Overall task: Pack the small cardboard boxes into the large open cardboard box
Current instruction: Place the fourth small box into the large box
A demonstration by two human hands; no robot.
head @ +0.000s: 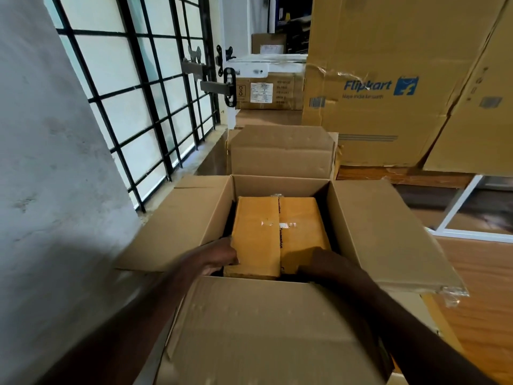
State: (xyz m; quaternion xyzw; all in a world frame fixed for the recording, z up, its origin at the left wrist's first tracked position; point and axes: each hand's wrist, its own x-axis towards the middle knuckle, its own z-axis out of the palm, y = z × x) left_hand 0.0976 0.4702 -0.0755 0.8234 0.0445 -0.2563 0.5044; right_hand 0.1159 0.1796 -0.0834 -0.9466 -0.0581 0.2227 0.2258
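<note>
Head view: stacked cartons (388, 79) and a barred window (133, 93) behind the large box (369, 226), flaps open. Small box (277, 234) sits inside, toward its near wall. Left hand (219, 255) grips its left edge; right hand (327, 262) grips its near right corner.

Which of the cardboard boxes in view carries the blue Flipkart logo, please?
The tall brown box standing at the upper right, behind the large open box. Its front face alone shows blue Flipkart lettering; the others show none.
</note>
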